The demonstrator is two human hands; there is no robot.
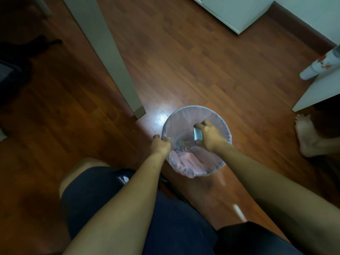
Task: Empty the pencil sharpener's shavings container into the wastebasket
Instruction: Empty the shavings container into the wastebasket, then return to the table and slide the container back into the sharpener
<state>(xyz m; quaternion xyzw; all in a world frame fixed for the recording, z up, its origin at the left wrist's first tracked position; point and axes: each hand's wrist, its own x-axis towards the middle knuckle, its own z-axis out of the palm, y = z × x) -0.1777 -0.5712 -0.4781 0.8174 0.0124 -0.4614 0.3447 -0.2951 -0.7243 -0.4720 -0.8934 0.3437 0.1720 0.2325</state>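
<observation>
A round wastebasket [195, 109] lined with a pale pink plastic bag stands on the wooden floor in front of me. My left hand [161, 145] grips its left rim. My right hand [208, 137] hangs over the basket's opening, closed on a small translucent blue-grey shavings container [197, 135] that is tipped on its side. A small heap of brown shavings [184, 144] lies on the bag inside the basket, just left of the container.
A grey table leg [117, 67] rises to the left behind the basket. A white table corner [316, 92] with a white bottle [320, 65] is at the right, another person's bare foot [306, 137] below it. White furniture [237, 13] stands at the back.
</observation>
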